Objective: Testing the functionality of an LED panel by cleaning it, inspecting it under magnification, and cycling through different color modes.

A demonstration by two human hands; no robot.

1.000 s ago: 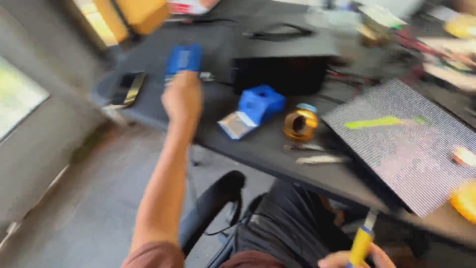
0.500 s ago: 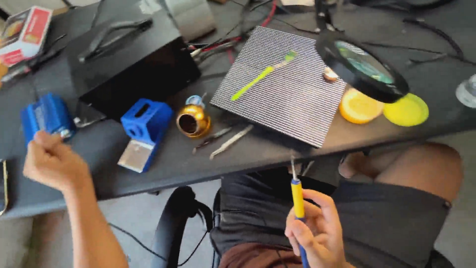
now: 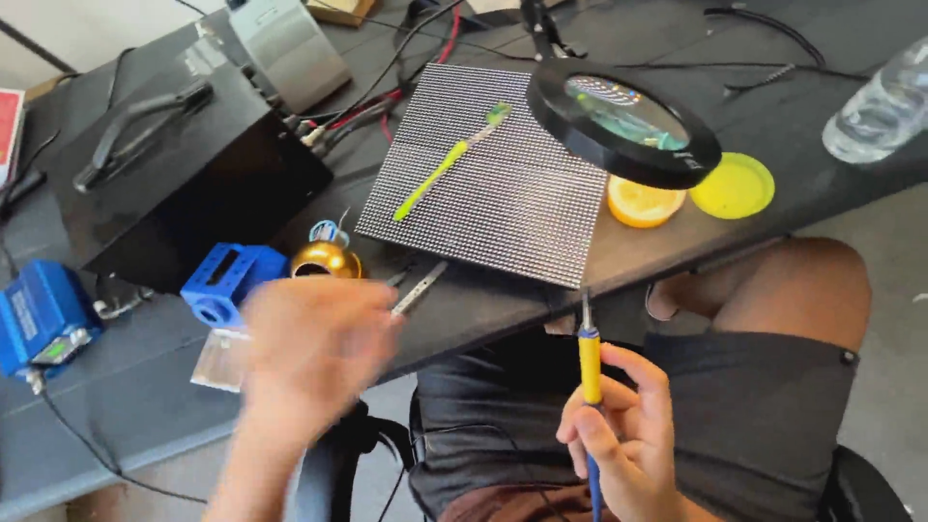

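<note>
A yellow-and-blue soldering iron (image 3: 589,372) stands tip-up below the desk edge, over the seated person's lap, the right hand (image 3: 619,440) clamped round its grip; at ten o'clock from it the left hand (image 3: 314,343) hovers motion-blurred over the dark desk (image 3: 135,396), too smeared to tell whether its fingers are spread or closed; a brass-coloured holder (image 3: 327,259) and blue stand (image 3: 224,282) lie just beyond it; at twelve o'clock sits a dotted LED panel (image 3: 512,203) bearing a green brush (image 3: 447,162), a round magnifier (image 3: 623,124) above its right edge.
</note>
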